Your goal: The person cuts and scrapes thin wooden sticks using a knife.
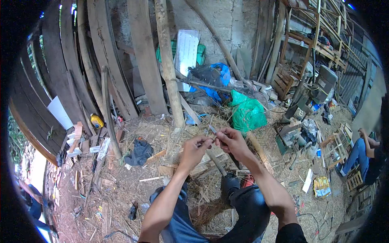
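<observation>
In front of my knees, my left hand and my right hand meet, fingertips nearly touching. My left fingers pinch a thin pale stick that points up and away. A knife is in my closed right hand, its short bright blade sticking out beside the stick. Below that hand a dark piece shows; I cannot tell whether it is the knife's handle. Under my hands, a wooden pole slants toward my dark boot.
Straw and wood scraps litter the ground. Ahead lie a green plastic bag and a wooden post. To the left are a black bag and a yellow bottle. A seated person is at the right; another person is far left.
</observation>
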Tool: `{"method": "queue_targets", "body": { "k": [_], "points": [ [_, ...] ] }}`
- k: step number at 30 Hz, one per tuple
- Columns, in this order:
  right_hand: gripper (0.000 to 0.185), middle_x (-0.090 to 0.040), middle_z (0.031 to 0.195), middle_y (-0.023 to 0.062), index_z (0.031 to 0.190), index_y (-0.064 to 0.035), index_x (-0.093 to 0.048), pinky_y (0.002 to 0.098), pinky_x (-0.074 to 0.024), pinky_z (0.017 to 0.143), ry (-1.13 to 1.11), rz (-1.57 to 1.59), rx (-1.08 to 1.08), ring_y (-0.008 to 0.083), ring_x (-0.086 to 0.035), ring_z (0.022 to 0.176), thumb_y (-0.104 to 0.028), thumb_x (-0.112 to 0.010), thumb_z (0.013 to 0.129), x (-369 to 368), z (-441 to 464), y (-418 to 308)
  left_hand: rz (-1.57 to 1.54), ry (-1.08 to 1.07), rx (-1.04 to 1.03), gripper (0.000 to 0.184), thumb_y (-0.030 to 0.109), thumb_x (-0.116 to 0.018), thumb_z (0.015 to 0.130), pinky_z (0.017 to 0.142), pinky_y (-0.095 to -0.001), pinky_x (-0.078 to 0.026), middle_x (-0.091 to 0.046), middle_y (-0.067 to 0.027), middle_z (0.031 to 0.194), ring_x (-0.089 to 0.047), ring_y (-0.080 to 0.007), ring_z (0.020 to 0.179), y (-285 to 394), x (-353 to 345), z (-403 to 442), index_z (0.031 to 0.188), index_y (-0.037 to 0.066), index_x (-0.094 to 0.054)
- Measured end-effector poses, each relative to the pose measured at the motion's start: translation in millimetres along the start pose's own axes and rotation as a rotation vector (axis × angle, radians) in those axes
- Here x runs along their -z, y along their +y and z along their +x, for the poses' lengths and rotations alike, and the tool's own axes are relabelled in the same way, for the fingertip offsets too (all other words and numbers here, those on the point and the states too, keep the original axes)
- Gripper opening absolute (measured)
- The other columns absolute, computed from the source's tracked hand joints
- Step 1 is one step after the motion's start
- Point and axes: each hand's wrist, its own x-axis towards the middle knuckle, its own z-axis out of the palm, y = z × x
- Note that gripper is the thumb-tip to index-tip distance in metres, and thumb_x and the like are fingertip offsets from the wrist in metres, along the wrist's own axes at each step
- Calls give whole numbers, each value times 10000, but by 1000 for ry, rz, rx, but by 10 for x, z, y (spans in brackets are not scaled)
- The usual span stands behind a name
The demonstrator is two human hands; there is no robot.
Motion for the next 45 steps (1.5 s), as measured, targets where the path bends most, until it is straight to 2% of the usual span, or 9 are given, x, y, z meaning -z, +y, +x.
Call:
{"method": "queue_targets", "body": {
  "k": [5,10,12,15,22,26,29,40,45],
  "points": [
    [164,-589,728,16,932,-18,-593,200,-266,417,43,5,-25,32,-375,484,-176,-552,932,86,21,-38,-121,-84,265,186,187,-626,879,643,-223,-434,-613,2,724,-541,-71,684,117,13,-3,886,9,-680],
    [171,-570,724,-6,885,-25,-610,195,-271,426,65,-67,-29,36,-380,487,-186,-566,925,102,12,-77,169,-10,-22,175,143,-626,859,635,-276,-464,-661,-98,744,-597,-127,666,59,-25,-1,918,-17,-668],
    [173,-560,715,-15,878,-29,-615,193,-270,428,85,-100,-55,37,-381,487,-190,-568,923,164,28,-86,215,10,-48,168,141,-626,856,611,-277,-457,-651,-81,731,-570,-123,645,75,-29,-32,914,-11,-671],
    [184,-528,686,-32,930,-35,-619,196,-258,414,367,-44,54,31,-367,492,-211,-567,922,491,16,-198,282,22,-64,152,131,-626,851,591,-270,-450,-636,-62,710,-540,-111,622,125,43,-149,917,4,-675],
    [215,-526,701,-26,1019,-17,-593,194,-238,425,189,-47,-41,39,-367,484,-209,-539,940,-48,-148,-107,133,-3,77,144,131,-628,862,573,-236,-428,-611,-21,707,-513,-65,622,113,100,-81,932,13,-672],
    [205,-527,698,-24,1002,-15,-593,193,-239,427,-15,-50,-74,37,-362,482,-202,-535,941,-92,-47,89,22,5,-60,180,172,-623,875,515,-217,-386,-607,1,725,-480,-45,591,-106,32,-9,937,10,-670],
    [204,-519,670,-32,959,-12,-603,206,-248,417,152,94,-36,32,-354,470,-209,-553,932,83,-16,22,-40,-44,185,183,167,-631,855,674,-246,-450,-646,-31,743,-570,-90,715,119,61,-65,905,-3,-671],
    [202,-543,698,-32,952,-12,-618,194,-256,421,55,-40,-61,38,-384,495,-202,-554,931,-39,-82,38,-381,-155,446,202,217,-634,873,474,-178,-292,-572,30,729,-406,-20,554,32,57,-55,931,26,-663],
    [221,-512,696,-41,993,-3,-604,208,-234,422,257,84,-12,34,-328,469,-209,-551,933,353,-57,-73,-483,-215,554,184,181,-612,885,408,-165,-212,-531,32,709,-313,6,484,101,89,-114,949,11,-642]
  ]
}}
